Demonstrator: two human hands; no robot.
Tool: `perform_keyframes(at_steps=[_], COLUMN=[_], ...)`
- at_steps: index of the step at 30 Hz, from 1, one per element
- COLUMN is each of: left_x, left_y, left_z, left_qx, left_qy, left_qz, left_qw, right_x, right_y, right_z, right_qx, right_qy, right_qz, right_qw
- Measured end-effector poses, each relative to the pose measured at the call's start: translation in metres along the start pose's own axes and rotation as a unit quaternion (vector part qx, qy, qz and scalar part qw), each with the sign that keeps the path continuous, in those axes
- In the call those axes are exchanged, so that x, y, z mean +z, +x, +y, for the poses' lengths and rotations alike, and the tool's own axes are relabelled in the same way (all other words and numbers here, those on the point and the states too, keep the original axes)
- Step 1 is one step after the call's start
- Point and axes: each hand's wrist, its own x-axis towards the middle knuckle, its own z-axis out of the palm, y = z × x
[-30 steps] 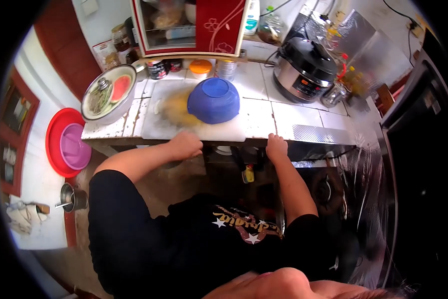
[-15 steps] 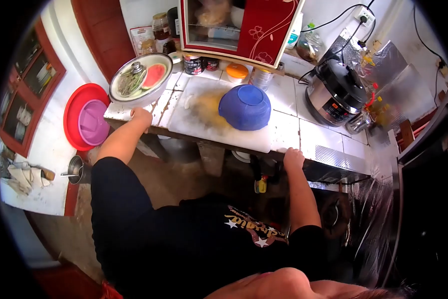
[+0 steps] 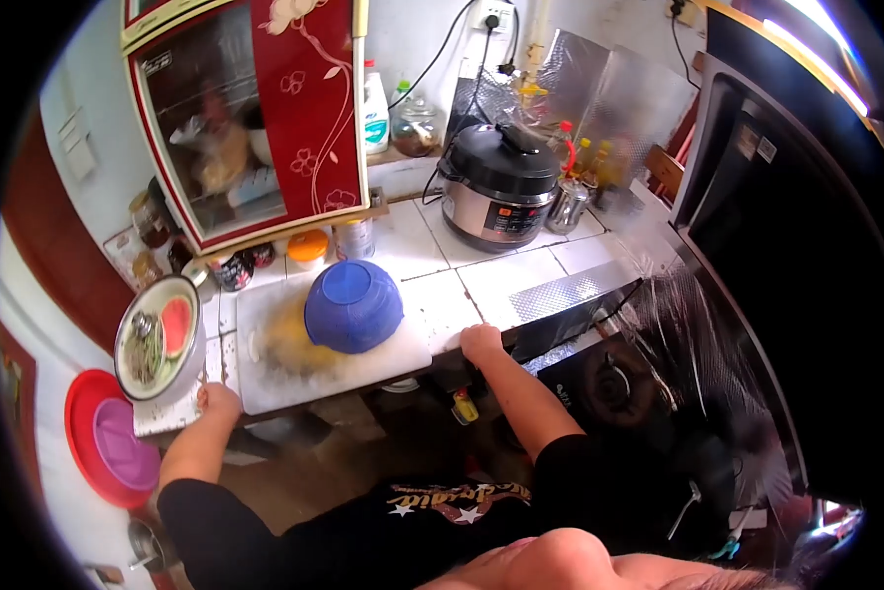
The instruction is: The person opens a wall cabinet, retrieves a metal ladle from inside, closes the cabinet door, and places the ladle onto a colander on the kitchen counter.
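The left hand [image 3: 219, 401] has its fingers curled at the front edge of the tiled counter [image 3: 444, 300], left of the upturned blue bowl [image 3: 351, 307]. The right hand [image 3: 481, 342], also curled, meets that edge to the bowl's right; whether either grips it cannot be made out. Under the bowl, a white board [image 3: 274, 395] fills counter space between the hands. Left of the bowl stands a basin [image 3: 188, 372]; just behind it, an orange-lidded tub [image 3: 307, 248]; behind to its right, an electric cooker [image 3: 504, 187].

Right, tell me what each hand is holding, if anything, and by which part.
No held object shows. The left hand and right hand are at the front edge of the counter; whether either grips that edge cannot be told.
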Motion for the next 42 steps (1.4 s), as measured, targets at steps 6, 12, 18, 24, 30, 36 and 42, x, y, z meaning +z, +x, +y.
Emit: perform_keyframes(at_steps=[6,12,18,24,30,36,42], left_x=[-0.013,-0.007,-0.005,0.022,0.007,0.011,0.008], left_y=[-0.023,-0.029,-0.055,-0.02,-0.04,-0.031,-0.039], left_z=[-0.007,-0.011,-0.021,-0.016,-0.023,-0.021,-0.017], left_qx=[0.04,0.033,0.057,0.075,0.092,0.084,0.072], left_qy=[0.065,-0.037,-0.121,-0.104,-0.085,-0.096,-0.084], left_qz=[0.018,0.044,0.115,0.16,0.13,0.121,0.131], left_qw=[0.997,0.998,0.984,0.979,0.984,0.984,0.985], right_x=[-0.007,-0.011,-0.015,-0.013,-0.017,-0.009,-0.003], right_y=[0.007,0.005,0.004,0.006,0.004,0.009,0.011], right_z=[0.002,0.004,0.004,0.004,0.003,0.003,0.003], right_qx=[-0.016,-0.046,-0.033,-0.027,-0.038,-0.039,-0.019], right_qy=[0.034,0.016,0.033,0.036,0.038,0.032,0.03], right_qz=[-0.093,-0.103,-0.12,-0.123,-0.128,-0.12,-0.111], right_qw=[0.995,0.993,0.992,0.991,0.99,0.992,0.993])
